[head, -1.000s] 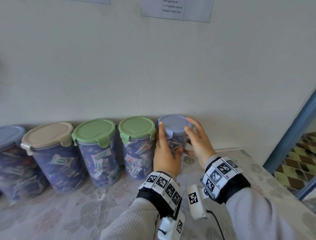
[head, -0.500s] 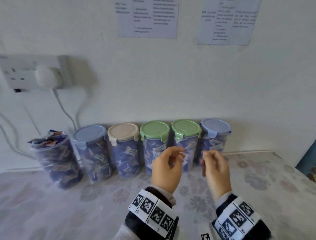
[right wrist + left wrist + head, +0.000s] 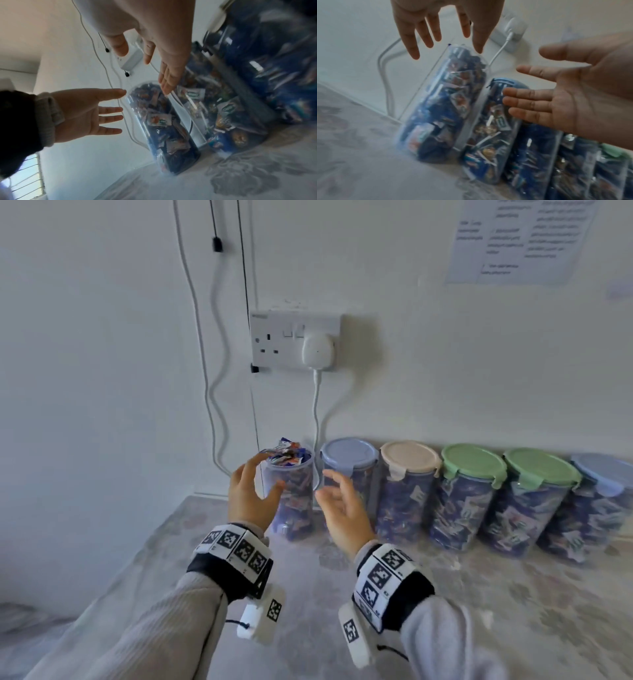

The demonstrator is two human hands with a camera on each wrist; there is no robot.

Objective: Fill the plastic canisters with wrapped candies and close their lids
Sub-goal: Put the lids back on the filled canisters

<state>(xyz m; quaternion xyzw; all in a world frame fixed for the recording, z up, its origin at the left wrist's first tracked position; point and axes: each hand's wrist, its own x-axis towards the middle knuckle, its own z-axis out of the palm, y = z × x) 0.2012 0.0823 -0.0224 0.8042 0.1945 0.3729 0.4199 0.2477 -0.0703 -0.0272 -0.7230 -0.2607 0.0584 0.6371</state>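
Observation:
A clear lidless canister stands at the left end of the row, with wrapped candies heaped above its rim. My left hand is open with spread fingers at its left side. My right hand is open at its right side, in front of the blue-lidded canister. Neither hand grips anything. The left wrist view has the lidless canister below my left fingers, with the right hand beside it. In the right wrist view, both the left hand and the right hand flank the canister.
Further right stand filled canisters with beige, green, green and blue lids, all against the wall. A wall socket with a white plug and hanging cables sits above. The floral-cloth table ends at the left.
Both hands have left the blue-lidded canister at the right end and moved left along the row to the lidless canister. Their fingers have spread open.

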